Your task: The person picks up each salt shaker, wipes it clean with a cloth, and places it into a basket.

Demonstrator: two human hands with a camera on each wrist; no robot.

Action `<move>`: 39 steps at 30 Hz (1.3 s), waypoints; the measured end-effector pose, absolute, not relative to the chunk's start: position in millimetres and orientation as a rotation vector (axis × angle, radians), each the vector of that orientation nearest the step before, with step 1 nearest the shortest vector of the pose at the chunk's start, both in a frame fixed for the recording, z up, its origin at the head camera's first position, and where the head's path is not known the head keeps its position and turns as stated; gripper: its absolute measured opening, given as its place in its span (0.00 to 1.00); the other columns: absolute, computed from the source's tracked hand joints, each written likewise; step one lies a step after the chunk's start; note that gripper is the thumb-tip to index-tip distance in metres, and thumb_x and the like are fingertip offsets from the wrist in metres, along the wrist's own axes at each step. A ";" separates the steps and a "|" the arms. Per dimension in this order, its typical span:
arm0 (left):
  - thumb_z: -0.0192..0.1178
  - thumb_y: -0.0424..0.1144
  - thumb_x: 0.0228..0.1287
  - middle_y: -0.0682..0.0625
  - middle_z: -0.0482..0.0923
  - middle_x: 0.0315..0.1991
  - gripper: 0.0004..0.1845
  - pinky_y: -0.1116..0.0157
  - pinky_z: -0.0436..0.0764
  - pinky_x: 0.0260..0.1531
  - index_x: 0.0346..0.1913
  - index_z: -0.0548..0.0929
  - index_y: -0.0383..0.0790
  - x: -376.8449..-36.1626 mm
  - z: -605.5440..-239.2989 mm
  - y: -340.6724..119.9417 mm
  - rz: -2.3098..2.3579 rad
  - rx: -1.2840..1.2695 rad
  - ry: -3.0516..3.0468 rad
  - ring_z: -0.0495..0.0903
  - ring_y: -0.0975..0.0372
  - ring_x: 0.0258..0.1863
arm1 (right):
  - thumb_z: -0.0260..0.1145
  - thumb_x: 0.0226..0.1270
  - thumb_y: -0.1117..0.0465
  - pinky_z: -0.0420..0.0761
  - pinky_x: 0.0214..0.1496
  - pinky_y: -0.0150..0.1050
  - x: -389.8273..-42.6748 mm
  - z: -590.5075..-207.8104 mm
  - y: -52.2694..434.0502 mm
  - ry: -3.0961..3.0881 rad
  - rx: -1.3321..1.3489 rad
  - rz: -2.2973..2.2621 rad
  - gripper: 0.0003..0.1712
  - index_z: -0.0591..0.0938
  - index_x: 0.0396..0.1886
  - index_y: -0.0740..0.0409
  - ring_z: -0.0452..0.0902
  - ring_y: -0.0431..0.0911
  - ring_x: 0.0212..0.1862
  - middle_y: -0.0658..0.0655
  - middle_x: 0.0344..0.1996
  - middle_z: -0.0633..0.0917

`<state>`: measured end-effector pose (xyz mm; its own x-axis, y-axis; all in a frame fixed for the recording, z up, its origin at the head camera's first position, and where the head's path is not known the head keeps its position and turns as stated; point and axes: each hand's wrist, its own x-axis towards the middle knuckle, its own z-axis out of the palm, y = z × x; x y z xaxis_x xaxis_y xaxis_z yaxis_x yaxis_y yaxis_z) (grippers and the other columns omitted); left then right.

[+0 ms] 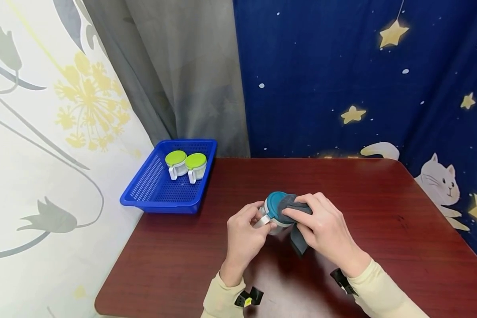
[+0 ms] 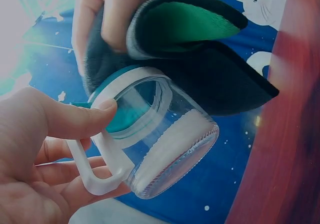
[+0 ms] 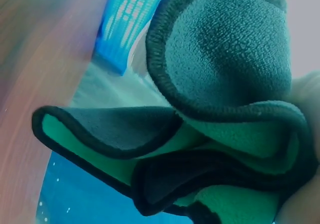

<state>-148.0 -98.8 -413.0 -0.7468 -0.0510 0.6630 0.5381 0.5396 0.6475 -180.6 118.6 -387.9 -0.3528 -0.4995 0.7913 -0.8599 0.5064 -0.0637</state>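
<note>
The left hand (image 1: 244,232) held a small clear jar (image 1: 273,215) tipped on its side above the middle of the dark red surface (image 1: 381,229), its teal lid (image 1: 276,204) facing away from the person. In the left wrist view the thumb lay across the top of the jar's white handle (image 2: 102,156) while the other fingers (image 2: 55,171) curled in beneath it, a grip that steadied the jar and left the lid end free. The right hand (image 1: 326,227) grasped a dark cloth (image 1: 296,210), bunched in its fingers and pressed against the lid; one corner of it hung down toward the surface. The right wrist view showed the cloth (image 3: 220,109) folded over on itself, green on one face and darker on the other, so several layers sat between palm and jar.

To the left, a blue basket (image 1: 143,194) sat at the surface's far corner holding two like jars with green lids (image 1: 186,160), upright and side by side with their handles toward the person.

No brand, label or writing could be read on the jar, cloth or basket, though the wrist views were close and blurred, so small print may have gone unseen.
</note>
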 end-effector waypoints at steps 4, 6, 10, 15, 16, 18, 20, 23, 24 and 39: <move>0.82 0.34 0.44 0.52 0.85 0.49 0.17 0.67 0.85 0.33 0.25 0.79 0.44 -148.4 -412.6 -100.1 -1.217 -0.389 -2.149 0.85 0.59 0.44 | 0.65 0.59 0.65 0.79 0.39 0.49 -187.7 -391.2 127.2 -2.065 1.051 0.590 0.19 0.89 0.49 0.45 0.74 0.52 0.43 0.56 0.46 0.82; 0.82 0.34 0.44 0.52 0.85 0.49 0.17 0.67 0.84 0.33 0.25 0.80 0.44 -148.8 -412.1 -100.9 -1.228 -0.391 -2.145 0.85 0.59 0.44 | 0.66 0.59 0.65 0.79 0.39 0.50 -191.8 -392.5 131.8 -2.095 1.017 0.580 0.18 0.89 0.49 0.46 0.73 0.52 0.44 0.57 0.46 0.81; 0.82 0.34 0.44 0.53 0.85 0.51 0.18 0.67 0.85 0.33 0.24 0.78 0.45 -148.1 -411.8 -102.4 -1.248 -0.398 -2.138 0.85 0.60 0.46 | 0.68 0.58 0.65 0.79 0.38 0.50 -198.1 -396.1 139.8 -2.135 0.956 0.568 0.18 0.89 0.48 0.46 0.73 0.53 0.44 0.57 0.46 0.81; 0.82 0.35 0.45 0.54 0.84 0.53 0.19 0.66 0.85 0.35 0.24 0.76 0.45 -147.6 -411.2 -102.7 -1.267 -0.418 -2.141 0.85 0.59 0.47 | 0.68 0.57 0.66 0.79 0.37 0.49 -201.8 -398.9 144.4 -2.144 0.912 0.570 0.18 0.89 0.47 0.47 0.73 0.52 0.44 0.57 0.46 0.81; 0.82 0.35 0.45 0.54 0.84 0.53 0.20 0.66 0.85 0.35 0.24 0.75 0.45 -147.9 -411.1 -102.5 -1.266 -0.423 -2.144 0.85 0.59 0.47 | 0.68 0.58 0.66 0.79 0.38 0.49 -202.4 -398.8 144.8 -2.147 0.908 0.564 0.18 0.89 0.47 0.47 0.73 0.52 0.44 0.57 0.46 0.81; 0.82 0.35 0.46 0.54 0.84 0.53 0.20 0.66 0.85 0.35 0.24 0.75 0.45 -147.9 -410.6 -102.1 -1.264 -0.430 -2.148 0.85 0.59 0.47 | 0.68 0.58 0.66 0.79 0.39 0.49 -203.5 -398.6 145.8 -2.159 0.898 0.551 0.18 0.89 0.48 0.47 0.73 0.52 0.45 0.57 0.47 0.81; 0.82 0.35 0.46 0.53 0.84 0.52 0.20 0.66 0.85 0.35 0.24 0.74 0.45 -147.6 -411.2 -101.4 -1.257 -0.441 -2.151 0.85 0.59 0.46 | 0.69 0.59 0.65 0.80 0.39 0.49 -204.0 -398.7 146.7 -2.177 0.886 0.537 0.18 0.89 0.48 0.47 0.73 0.52 0.45 0.57 0.47 0.81; 0.82 0.34 0.46 0.52 0.84 0.52 0.21 0.66 0.85 0.36 0.24 0.74 0.45 -146.7 -413.2 -99.8 -1.246 -0.450 -2.157 0.85 0.59 0.45 | 0.68 0.60 0.65 0.80 0.40 0.48 -203.4 -399.4 147.6 -2.212 0.869 0.515 0.17 0.89 0.48 0.47 0.72 0.52 0.45 0.57 0.47 0.81; 0.82 0.34 0.45 0.52 0.84 0.52 0.21 0.66 0.85 0.36 0.24 0.74 0.45 -146.6 -414.0 -99.2 -1.243 -0.450 -2.160 0.85 0.59 0.46 | 0.68 0.60 0.64 0.80 0.40 0.48 -202.9 -399.6 147.5 -2.220 0.866 0.514 0.17 0.89 0.48 0.47 0.72 0.52 0.45 0.57 0.47 0.81; 0.81 0.30 0.42 0.51 0.86 0.44 0.23 0.65 0.85 0.35 0.22 0.71 0.44 -152.0 -421.0 -90.2 -1.040 -0.489 -2.162 0.86 0.59 0.45 | 0.68 0.55 0.65 0.80 0.37 0.47 -192.1 -398.3 119.2 -2.036 1.069 0.580 0.17 0.90 0.45 0.48 0.74 0.50 0.41 0.55 0.44 0.82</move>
<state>-152.0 -90.2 -421.0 -0.6987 0.0409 0.7142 0.5836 0.6100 0.5360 -192.1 119.2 -398.3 -0.3685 -0.4945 0.7872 -0.8353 0.5478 -0.0469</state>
